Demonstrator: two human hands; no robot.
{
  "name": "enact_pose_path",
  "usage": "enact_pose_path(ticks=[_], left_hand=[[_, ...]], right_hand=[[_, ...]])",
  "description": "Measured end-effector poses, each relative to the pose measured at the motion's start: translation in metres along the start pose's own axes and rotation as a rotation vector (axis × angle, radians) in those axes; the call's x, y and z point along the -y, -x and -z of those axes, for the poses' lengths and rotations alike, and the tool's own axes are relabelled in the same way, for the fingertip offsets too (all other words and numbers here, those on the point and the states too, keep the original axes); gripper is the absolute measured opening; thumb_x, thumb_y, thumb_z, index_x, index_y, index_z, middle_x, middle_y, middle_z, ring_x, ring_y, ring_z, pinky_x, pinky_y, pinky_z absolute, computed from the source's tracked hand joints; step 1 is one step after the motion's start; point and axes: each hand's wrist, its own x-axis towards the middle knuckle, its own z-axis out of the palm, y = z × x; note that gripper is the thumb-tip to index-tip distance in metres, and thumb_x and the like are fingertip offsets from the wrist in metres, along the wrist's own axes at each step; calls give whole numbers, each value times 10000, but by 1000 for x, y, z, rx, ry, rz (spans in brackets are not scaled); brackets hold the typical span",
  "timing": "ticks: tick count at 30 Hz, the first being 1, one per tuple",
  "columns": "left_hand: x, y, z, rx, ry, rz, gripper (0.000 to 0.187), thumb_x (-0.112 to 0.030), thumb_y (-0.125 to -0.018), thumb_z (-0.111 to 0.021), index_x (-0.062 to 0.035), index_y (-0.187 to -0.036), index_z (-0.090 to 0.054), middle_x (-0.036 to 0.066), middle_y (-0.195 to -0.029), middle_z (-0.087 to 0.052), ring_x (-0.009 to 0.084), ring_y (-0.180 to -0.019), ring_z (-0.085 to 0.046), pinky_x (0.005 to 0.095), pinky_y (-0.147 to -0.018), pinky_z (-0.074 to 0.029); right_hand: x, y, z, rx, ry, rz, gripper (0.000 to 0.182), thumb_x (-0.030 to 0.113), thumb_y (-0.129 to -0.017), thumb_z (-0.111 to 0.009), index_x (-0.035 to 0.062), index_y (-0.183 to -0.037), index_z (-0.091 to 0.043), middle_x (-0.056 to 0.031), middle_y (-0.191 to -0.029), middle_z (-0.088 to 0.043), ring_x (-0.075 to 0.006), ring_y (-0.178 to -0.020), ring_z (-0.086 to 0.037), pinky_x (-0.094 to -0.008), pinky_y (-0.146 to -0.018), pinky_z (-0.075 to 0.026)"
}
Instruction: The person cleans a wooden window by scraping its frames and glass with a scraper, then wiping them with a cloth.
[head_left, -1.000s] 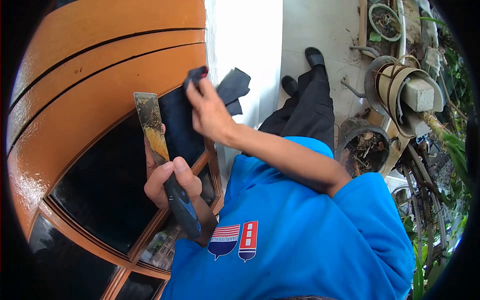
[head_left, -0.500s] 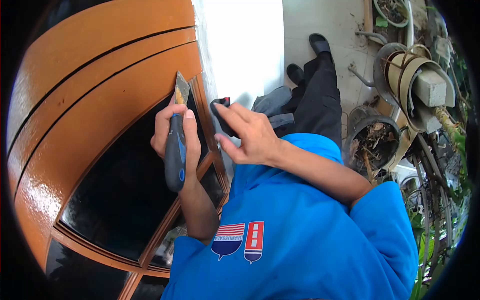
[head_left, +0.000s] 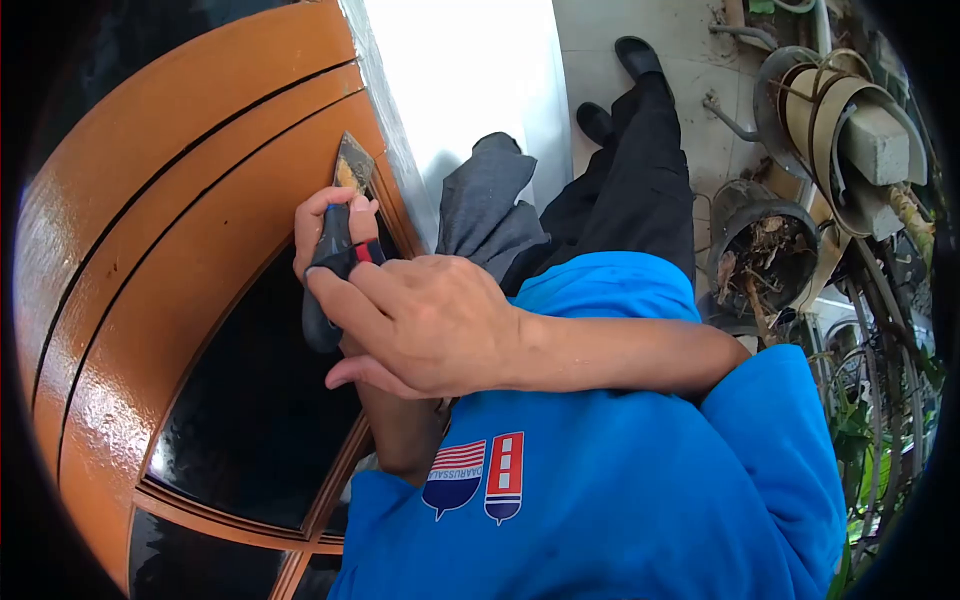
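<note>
My left hand point(head_left: 308, 226) grips a putty knife point(head_left: 353, 165), its worn, stained blade pointing up and away over the orange-brown wooden frame point(head_left: 240, 165). The knife's dark handle runs down below my fingers, partly covered. Across it lies my right hand point(head_left: 435, 320), back of the hand up, curled around a black object with a red band point(head_left: 368, 251). Most of that object is hidden under the fingers, and I cannot tell its kind. It overlaps the knife handle in this view. Dark glass point(head_left: 255, 400) shows below both hands.
A white wall edge point(head_left: 455, 80) stands beside the frame. Grey cloth point(head_left: 487, 195) hangs near my waist, by my black trousers point(head_left: 630, 180). At the right are a pot of dry leaves point(head_left: 765, 250), a tipped cream pot with a concrete block point(head_left: 875, 160), metal supports and plants.
My right hand has moved left and over the putty knife handle, bringing the black object with it. The left hand keeps the knife. The grey cloth shows more fully.
</note>
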Motion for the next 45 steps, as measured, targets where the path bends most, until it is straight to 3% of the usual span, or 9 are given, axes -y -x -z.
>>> enact_pose_path(ticks=[3,6,8,14,19,22,24,40,45], left_hand=[[-10,0,-4,52,94,-24,164,-153,-996,-623,-11,-1073,-601,72,-1038,-565,183,-939,-575,324,-842,-497],[-9,2,-18,-15,-39,-65,78,-133,-1008,-603,-64,-1031,-629,18,-894,-573,103,-796,-487,271,-730,-431],[-5,4,-20,-26,-182,-63,84,-136,-1014,-597,-68,-1054,-625,25,-918,-573,104,-793,-476,280,-729,-425],[11,-1,-26,7,-49,-168,90,-130,-1019,-583,-58,-1056,-624,9,-963,-567,107,-809,-469,290,-716,-421],[-2,-3,-22,22,-124,-131,71,-103,-1007,-577,-40,-1016,-610,-5,-850,-540,79,-724,-449,275,-635,-408],[1,-7,-23,46,-118,-190,44,-76,-990,-581,-37,-997,-602,-27,-767,-500,64,-659,-424,259,-570,-381],[1,-7,-24,29,-144,-223,29,-64,-982,-588,-38,-986,-601,-40,-734,-481,61,-634,-412,254,-545,-365],[14,-8,-31,40,-167,-199,88,-133,-985,-634,-66,-941,-600,-37,-637,-476,57,-563,-413,259,-490,-329],[19,-9,-30,18,-249,-239,83,-133,-970,-645,-66,-952,-599,-13,-627,-492,77,-563,-442,279,-492,-365]], right_hand=[[-6,-7,-3,50,92,-41,511,456,-828,-722,39,-1081,-572,-44,-717,-488,-201,-600,-594,-341,-519,-506],[-13,-7,-3,-11,109,-36,439,425,-829,-735,62,-1014,-572,-41,-705,-492,-195,-587,-590,-336,-516,-509],[-14,-3,-3,-62,69,-39,369,351,-827,-758,65,-979,-582,-43,-687,-496,-195,-578,-592,-335,-493,-503],[-20,0,-1,-115,10,-51,319,291,-811,-774,68,-912,-570,-53,-686,-522,-209,-582,-610,-349,-485,-513],[-16,0,2,-151,-15,-71,307,277,-808,-773,74,-877,-553,-63,-690,-536,-221,-588,-622,-356,-484,-517],[-23,-1,0,-129,2,-43,324,285,-797,-752,59,-931,-561,-78,-688,-569,-215,-590,-659,-353,-503,-547],[-22,-1,0,-145,-29,-60,313,283,-797,-768,67,-869,-553,-76,-692,-563,-226,-592,-641,-357,-488,-531],[-30,5,2,-121,-11,-130,339,300,-807,-773,51,-828,-544,-92,-683,-573,-266,-562,-625,-373,-483,-532],[-28,9,5,-119,-40,-141,332,303,-809,-769,56,-833,-548,-94,-679,-574,-265,-566,-630,-375,-480,-531]])
